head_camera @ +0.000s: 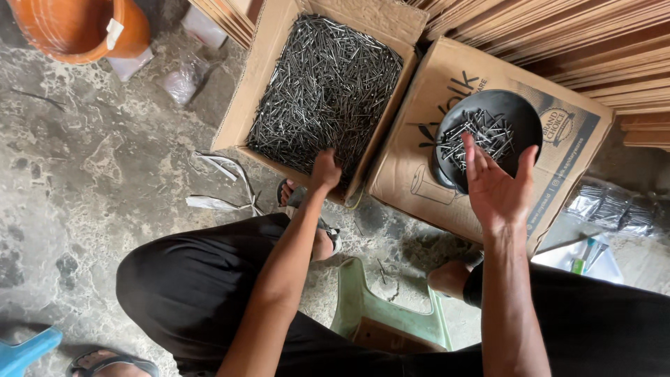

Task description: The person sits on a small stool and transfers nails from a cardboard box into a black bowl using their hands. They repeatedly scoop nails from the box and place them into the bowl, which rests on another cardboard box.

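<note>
Open carton [269,56] brims with nails [324,91]; black dish [520,115] holds few.

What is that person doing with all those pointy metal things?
A person sits on a low green stool over an open cardboard box full of dark nails. Their left hand reaches into the nails at the box's near edge. Their right hand is open, palm up, empty, just in front of a black dish that holds a small heap of nails. The dish rests on a closed cardboard box beside the first.
</note>
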